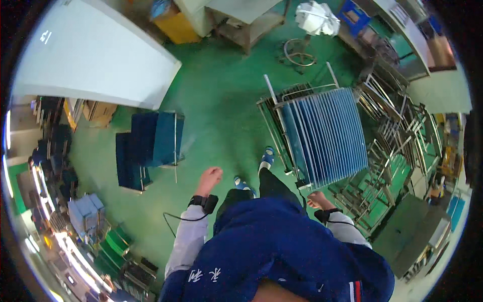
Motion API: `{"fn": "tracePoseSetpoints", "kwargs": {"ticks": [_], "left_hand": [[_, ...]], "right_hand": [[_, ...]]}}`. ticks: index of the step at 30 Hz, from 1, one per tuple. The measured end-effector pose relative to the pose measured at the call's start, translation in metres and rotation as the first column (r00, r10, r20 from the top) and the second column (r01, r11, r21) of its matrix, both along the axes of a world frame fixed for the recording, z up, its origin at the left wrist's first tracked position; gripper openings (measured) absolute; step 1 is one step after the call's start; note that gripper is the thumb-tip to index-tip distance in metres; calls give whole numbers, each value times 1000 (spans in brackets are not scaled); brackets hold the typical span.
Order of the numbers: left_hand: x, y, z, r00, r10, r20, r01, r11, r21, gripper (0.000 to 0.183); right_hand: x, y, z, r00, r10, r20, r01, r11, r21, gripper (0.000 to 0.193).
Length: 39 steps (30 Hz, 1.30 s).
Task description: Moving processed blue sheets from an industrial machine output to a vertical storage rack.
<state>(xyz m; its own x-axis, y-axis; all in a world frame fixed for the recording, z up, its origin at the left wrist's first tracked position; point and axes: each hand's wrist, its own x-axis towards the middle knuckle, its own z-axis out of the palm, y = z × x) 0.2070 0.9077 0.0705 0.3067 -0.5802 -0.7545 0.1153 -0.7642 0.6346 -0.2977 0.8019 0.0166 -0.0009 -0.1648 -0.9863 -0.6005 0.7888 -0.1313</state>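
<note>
My left hand (210,180) hangs over the green floor with its fingers curled in, and nothing shows in it. My right hand (318,200) is loosely closed beside the near corner of a metal rack (302,184); no held thing can be seen. Whether it touches the rack, I cannot tell. In that rack stand many thin blue panels (324,138), lined up side by side with pale edges. Both wrists wear black straps with cables. My feet in blue-and-white slippers (267,157) are on the floor, one ahead of the other.
Dark blue panels (156,138) stand on a low rack at the left. A large white panel or tabletop (95,55) fills the upper left. Empty metal frames (397,126) crowd the right. A stool base (300,53) and a workbench (246,12) stand ahead.
</note>
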Motion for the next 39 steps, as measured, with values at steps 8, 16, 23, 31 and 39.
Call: {"fn": "tracePoseSetpoints", "kwargs": {"ticks": [8, 16, 23, 31, 39], "left_hand": [[28, 19, -8, 996, 85, 26, -86, 996, 39, 27], [115, 93, -50, 981, 192, 26, -193, 972, 133, 19], [243, 162, -103, 973, 19, 231, -20, 1000, 3, 21], [359, 220, -88, 651, 756, -66, -756, 654, 42, 19], [381, 244, -86, 367, 929, -46, -924, 370, 92, 26]], "right_hand": [[-39, 45, -72, 929, -147, 339, 79, 975, 206, 13], [119, 0, 6, 925, 224, 306, -264, 960, 96, 21], [291, -29, 35, 906, 74, 417, -90, 996, 19, 31], [444, -111, -59, 922, 288, 259, -313, 948, 62, 21], [668, -145, -9, 702, 708, 70, -688, 701, -190, 10]]}}
